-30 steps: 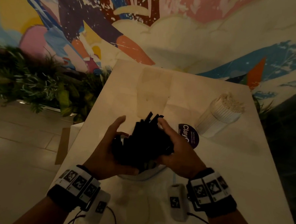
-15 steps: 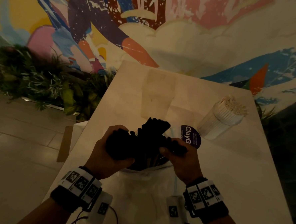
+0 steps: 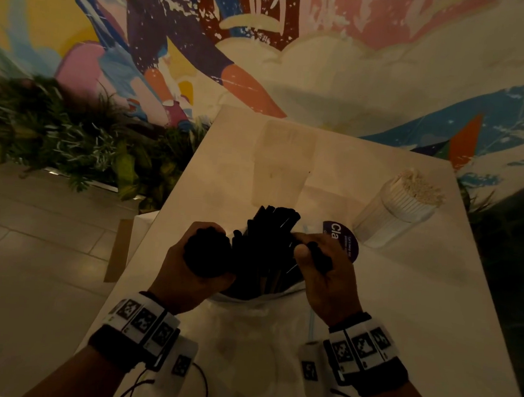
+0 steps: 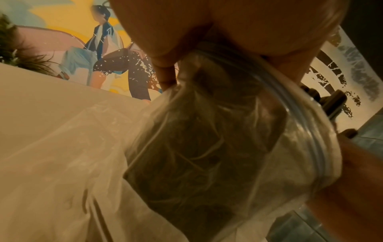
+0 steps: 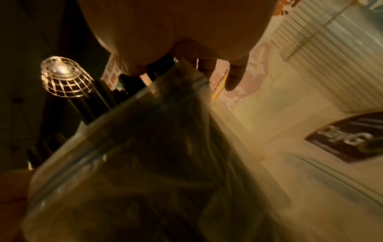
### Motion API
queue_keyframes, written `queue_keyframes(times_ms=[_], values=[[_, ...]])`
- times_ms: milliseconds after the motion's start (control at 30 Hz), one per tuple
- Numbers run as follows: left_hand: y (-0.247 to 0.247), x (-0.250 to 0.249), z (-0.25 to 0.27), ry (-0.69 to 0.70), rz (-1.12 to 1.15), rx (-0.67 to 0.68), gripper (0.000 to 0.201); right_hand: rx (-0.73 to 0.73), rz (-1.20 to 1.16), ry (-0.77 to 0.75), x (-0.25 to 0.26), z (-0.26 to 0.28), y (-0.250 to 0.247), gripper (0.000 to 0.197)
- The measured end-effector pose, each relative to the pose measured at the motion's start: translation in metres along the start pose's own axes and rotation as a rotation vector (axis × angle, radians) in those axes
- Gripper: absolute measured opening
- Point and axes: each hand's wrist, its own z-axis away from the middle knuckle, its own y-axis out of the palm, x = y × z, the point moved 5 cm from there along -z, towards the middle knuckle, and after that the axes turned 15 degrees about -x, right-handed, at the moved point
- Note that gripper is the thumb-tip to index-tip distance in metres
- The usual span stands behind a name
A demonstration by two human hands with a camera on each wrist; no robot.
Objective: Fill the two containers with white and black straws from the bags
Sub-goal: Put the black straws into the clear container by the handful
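A clear plastic bag (image 3: pixel 257 299) stands open near the table's front, with black straws (image 3: pixel 271 229) sticking up out of its mouth. My left hand (image 3: pixel 185 279) grips a thick bundle of those black straws (image 3: pixel 206 253) at the bag's left side. My right hand (image 3: pixel 326 282) pinches a few black straws (image 3: pixel 318 257) at the right side. A clear round container (image 3: pixel 391 215) packed with white straws stands at the back right. In the left wrist view, the bag (image 4: pixel 207 155) shows dark straws through the plastic. In the right wrist view, straw ends (image 5: pixel 87 101) poke above the bag (image 5: pixel 134 172).
A purple round label (image 3: pixel 345 240) lies just beyond my right hand. A faint clear rectangular shape (image 3: pixel 284 156) sits at the back of the white table (image 3: pixel 416 315). Plants (image 3: pixel 73 150) and a tiled floor lie left of the table. A painted wall stands behind.
My left hand went from open beside the straws to gripping a bundle of them. My right hand shifted to pinching a few straws at the bag's right side.
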Motion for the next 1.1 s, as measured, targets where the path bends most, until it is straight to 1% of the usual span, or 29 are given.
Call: queue_keyframes(times_ms=[67, 167, 200, 267, 300, 333, 400, 500, 567, 667, 767, 867, 933, 1000, 1100], values=[[0.000, 0.000, 0.000, -0.012, -0.003, -0.006, 0.057, 0.036, 0.048, -0.001, -0.004, 0.002, 0.004, 0.059], [0.001, -0.001, -0.001, 0.009, -0.032, 0.000, 0.058, -0.022, 0.054, -0.057, -0.002, -0.001, -0.001, 0.046], [0.001, -0.001, -0.001, 0.020, -0.046, 0.004, 0.057, -0.034, 0.049, -0.030, -0.006, -0.001, -0.002, 0.048], [0.003, -0.002, -0.001, 0.032, -0.049, 0.005, 0.056, -0.026, 0.068, 0.035, -0.014, 0.001, -0.003, 0.064], [0.004, -0.002, -0.001, 0.035, -0.045, 0.005, 0.056, -0.007, 0.081, 0.047, -0.017, 0.002, -0.001, 0.070], [0.004, -0.002, -0.002, 0.035, -0.045, 0.004, 0.055, 0.018, 0.086, 0.059, -0.019, 0.000, 0.001, 0.071], [0.005, -0.001, -0.003, 0.028, -0.049, 0.006, 0.056, 0.038, 0.070, 0.096, -0.017, -0.003, 0.002, 0.066], [0.006, -0.004, -0.004, 0.034, -0.050, 0.010, 0.054, -0.005, -0.082, 0.170, -0.007, -0.008, -0.002, 0.043], [0.006, -0.005, -0.004, 0.036, -0.051, 0.011, 0.054, -0.040, -0.119, 0.159, -0.001, -0.011, -0.002, 0.035], [0.006, -0.004, -0.006, 0.024, -0.053, 0.010, 0.054, -0.077, -0.109, 0.106, 0.007, -0.015, -0.004, 0.031], [0.007, -0.003, -0.006, 0.011, -0.050, 0.011, 0.054, -0.074, -0.129, 0.102, 0.011, -0.019, -0.006, 0.027], [0.006, -0.001, -0.007, -0.006, -0.044, -0.004, 0.054, -0.078, -0.176, 0.121, 0.019, -0.025, -0.006, 0.035], [0.006, 0.000, -0.007, -0.015, -0.019, -0.001, 0.054, -0.084, -0.243, 0.144, 0.025, -0.029, -0.006, 0.031], [0.006, 0.000, -0.008, -0.025, -0.002, 0.009, 0.053, -0.086, -0.312, 0.141, 0.039, -0.035, -0.008, 0.025], [0.005, -0.003, -0.008, -0.011, 0.028, 0.007, 0.051, -0.095, -0.375, 0.109, 0.070, -0.050, -0.010, 0.030]])
